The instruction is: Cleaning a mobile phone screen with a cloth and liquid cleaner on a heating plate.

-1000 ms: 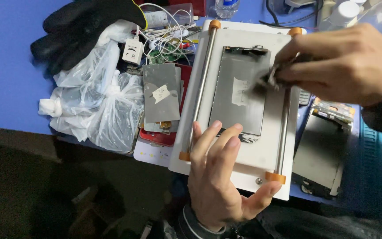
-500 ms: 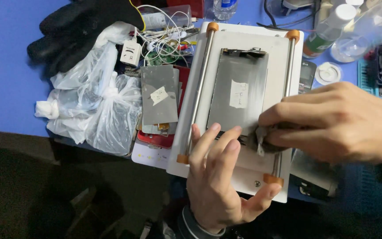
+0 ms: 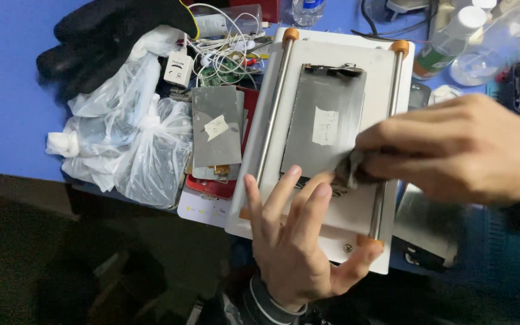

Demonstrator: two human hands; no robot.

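My right hand (image 3: 458, 150) has its grip closed on a small dark wad of cloth (image 3: 349, 170), pinched between thumb and fingertips and pressed against the lower right edge of the grey screen panel (image 3: 323, 126). That panel lies flat in the middle of the white fixture plate (image 3: 338, 60), between its two metal rails with orange end caps, and a small white label sits near its centre. My left hand (image 3: 293, 241) is open and holds nothing; its fingers are spread flat on the plate's near edge at about six o'clock from the panel, fingertips touching the panel's lower border. At nine o'clock from the plate a second grey panel (image 3: 216, 126) rests on a red case, also carrying a white sticker. Further out at nine o'clock a knotted clear plastic bag (image 3: 145, 159) lies on the blue worktop (image 3: 7, 90); what it holds I cannot make out. A black glove (image 3: 100, 36) sits at eleven o'clock, beside a tangle of white cables and a small charger (image 3: 179, 68). At one o'clock stands a clear bottle with a white cap (image 3: 452, 39).
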